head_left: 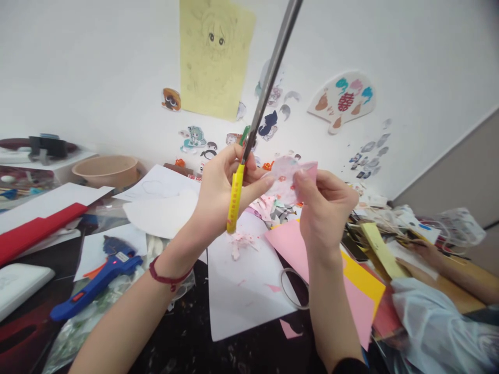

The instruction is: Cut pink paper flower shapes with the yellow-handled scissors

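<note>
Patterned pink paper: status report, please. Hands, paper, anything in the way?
Left hand holding scissors, blades upward. Right hand pinching patterned pink paper. Cut scraps on white sheet below.

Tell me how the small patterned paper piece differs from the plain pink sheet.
Size: the patterned paper piece looks much smaller than the pink sheet.
Look: the piece is pale with small reddish prints; the visible part of the sheet is plain pink.
Pose: the piece is held up in the right hand, while the sheet lies below, overlapping a yellow sheet.
Shared: both show some pink.
</note>
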A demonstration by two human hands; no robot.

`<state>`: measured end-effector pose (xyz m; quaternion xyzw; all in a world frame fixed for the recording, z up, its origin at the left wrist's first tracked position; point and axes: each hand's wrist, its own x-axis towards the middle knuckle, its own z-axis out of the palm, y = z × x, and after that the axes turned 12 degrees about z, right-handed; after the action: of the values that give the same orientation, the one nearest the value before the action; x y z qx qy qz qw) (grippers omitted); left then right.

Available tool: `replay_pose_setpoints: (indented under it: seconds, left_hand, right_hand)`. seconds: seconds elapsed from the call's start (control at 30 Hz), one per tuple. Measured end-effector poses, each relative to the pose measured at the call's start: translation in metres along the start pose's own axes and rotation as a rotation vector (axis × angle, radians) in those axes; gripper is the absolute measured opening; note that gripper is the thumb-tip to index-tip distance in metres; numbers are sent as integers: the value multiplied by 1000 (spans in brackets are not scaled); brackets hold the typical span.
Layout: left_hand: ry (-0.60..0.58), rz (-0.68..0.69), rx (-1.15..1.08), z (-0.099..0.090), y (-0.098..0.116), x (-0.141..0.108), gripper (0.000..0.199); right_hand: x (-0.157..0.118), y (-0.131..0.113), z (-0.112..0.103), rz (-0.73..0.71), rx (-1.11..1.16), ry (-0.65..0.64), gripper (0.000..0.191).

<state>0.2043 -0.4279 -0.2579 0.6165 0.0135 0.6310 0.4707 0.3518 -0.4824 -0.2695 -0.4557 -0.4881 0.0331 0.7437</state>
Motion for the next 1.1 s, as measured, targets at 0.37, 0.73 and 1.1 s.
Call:
replay_pose_setpoints:
  seconds: [0.37,0.73,1.1]
  left_hand:
    - [-11,62,61,-1,-7,-3,38]
    - [-76,129,129,-3,-8,0,38]
    - [-286,299,1005,-15,18,1,62]
  right_hand:
    - [0,-3,1,-55,79,31,8]
    - [4,0,-1,-186,93,15,14]
    - [9,-2,-15,-344,67,74,16]
